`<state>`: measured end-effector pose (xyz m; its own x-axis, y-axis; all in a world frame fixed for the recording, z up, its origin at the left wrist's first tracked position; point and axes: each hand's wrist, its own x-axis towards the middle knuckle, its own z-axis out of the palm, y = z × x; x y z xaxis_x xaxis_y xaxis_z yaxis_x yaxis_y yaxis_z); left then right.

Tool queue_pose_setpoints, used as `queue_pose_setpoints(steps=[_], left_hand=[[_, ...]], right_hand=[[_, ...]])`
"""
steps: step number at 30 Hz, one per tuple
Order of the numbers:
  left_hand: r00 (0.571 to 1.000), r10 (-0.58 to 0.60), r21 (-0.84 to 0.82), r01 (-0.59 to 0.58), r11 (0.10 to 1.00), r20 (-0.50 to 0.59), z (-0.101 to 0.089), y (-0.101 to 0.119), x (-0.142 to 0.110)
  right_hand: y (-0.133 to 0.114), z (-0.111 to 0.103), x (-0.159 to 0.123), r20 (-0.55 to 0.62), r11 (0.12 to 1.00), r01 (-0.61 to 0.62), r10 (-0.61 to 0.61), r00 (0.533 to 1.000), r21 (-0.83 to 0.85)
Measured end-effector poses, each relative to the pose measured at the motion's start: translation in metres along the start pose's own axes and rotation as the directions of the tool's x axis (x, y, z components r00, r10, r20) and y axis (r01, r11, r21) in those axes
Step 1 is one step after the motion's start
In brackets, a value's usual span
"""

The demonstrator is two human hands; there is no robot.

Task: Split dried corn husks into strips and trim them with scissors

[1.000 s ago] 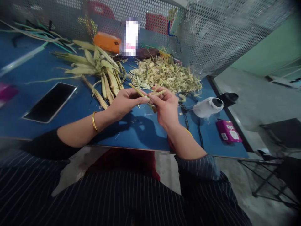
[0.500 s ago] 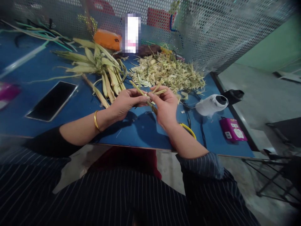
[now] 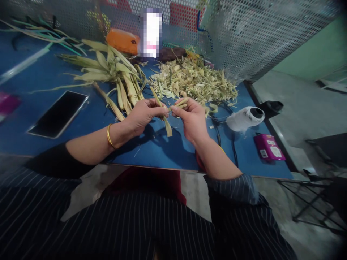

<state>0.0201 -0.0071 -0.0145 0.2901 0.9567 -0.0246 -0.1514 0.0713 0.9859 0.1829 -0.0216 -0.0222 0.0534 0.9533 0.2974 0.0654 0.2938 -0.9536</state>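
My left hand [image 3: 145, 115] pinches a dry corn husk strip [image 3: 168, 127], whose broad end hangs below the fingers while its thin end sticks up above them. Close beside it, my right hand [image 3: 193, 119] is closed on folded husk strips [image 3: 182, 104] that point up and to the right. The held strips meet in the narrow gap between my fingertips; how they are joined there is too small to tell. Behind my left hand lies a bundle of dried corn husks [image 3: 124, 85]. Beyond my right hand spreads a heap of husk scraps [image 3: 195, 79].
To the right stand a white thread cone [image 3: 241, 119], a black thread cone [image 3: 272, 107] and a purple packet [image 3: 269, 147]. On the left lies a dark phone [image 3: 58, 115]. An orange pouch [image 3: 123, 41] and a lit, blurred screen [image 3: 152, 34] are at the back, before a perforated metal panel [image 3: 244, 36].
My hands have drawn slightly apart. The strip in my left hand has swung so that its broad end now hangs free below, between the hands.
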Motion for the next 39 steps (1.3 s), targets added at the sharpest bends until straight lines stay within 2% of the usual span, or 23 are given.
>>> queue_pose_setpoints(steps=[3, 5, 7, 12, 17, 23, 27, 32, 35, 37, 39], left_hand=[[0.999, -0.048, 0.023, 0.047, 0.999, 0.009, -0.004, 0.003, 0.001], [0.997, -0.075, 0.036, 0.074, 0.997, 0.036, -0.007, 0.004, 0.002], [0.99, -0.109, 0.04, 0.106, 0.994, 0.085, -0.01, 0.006, 0.002], [0.971, -0.169, 0.035, 0.166, 0.986, 0.171, -0.015, 0.007, 0.005], [0.973, -0.153, 0.112, 0.135, 0.984, 0.17, -0.017, 0.01, 0.005], [0.984, -0.059, 0.159, 0.032, 0.987, 0.17, -0.013, 0.013, 0.003], [0.992, -0.021, 0.214, -0.006, 0.977, 0.124, -0.009, 0.015, 0.001], [0.995, 0.074, 0.317, -0.09, 0.944, 0.06, -0.011, 0.02, 0.001], [0.994, 0.102, 0.248, -0.091, 0.964, -0.032, -0.02, 0.026, 0.007], [0.988, 0.12, 0.142, -0.105, 0.984, -0.099, -0.029, 0.031, 0.014], [0.983, 0.118, 0.02, -0.116, 0.993, -0.144, -0.04, 0.035, 0.021]], right_hand=[[-0.008, -0.01, 0.003, 0.113, 0.972, 0.151, -0.132, 0.985, -0.18], [-0.014, -0.015, 0.003, 0.213, 0.909, 0.271, -0.21, 0.954, -0.316], [-0.017, -0.018, 0.003, 0.287, 0.842, 0.341, -0.234, 0.929, -0.418], [-0.019, -0.018, 0.001, 0.285, 0.752, 0.377, -0.257, 0.923, -0.541], [-0.019, -0.015, -0.002, 0.275, 0.695, 0.421, -0.319, 0.907, -0.582], [-0.015, -0.009, -0.007, 0.203, 0.692, 0.397, -0.348, 0.915, -0.602], [-0.011, -0.004, -0.008, 0.15, 0.709, 0.38, -0.366, 0.918, -0.594], [-0.011, -0.009, -0.003, 0.141, 0.799, 0.331, -0.302, 0.943, -0.503], [-0.011, -0.021, 0.01, 0.087, 0.843, 0.298, -0.291, 0.953, -0.449], [-0.012, -0.03, 0.02, 0.055, 0.833, 0.268, -0.277, 0.959, -0.484], [-0.016, -0.039, 0.025, 0.136, 0.778, 0.232, -0.187, 0.973, -0.584]])
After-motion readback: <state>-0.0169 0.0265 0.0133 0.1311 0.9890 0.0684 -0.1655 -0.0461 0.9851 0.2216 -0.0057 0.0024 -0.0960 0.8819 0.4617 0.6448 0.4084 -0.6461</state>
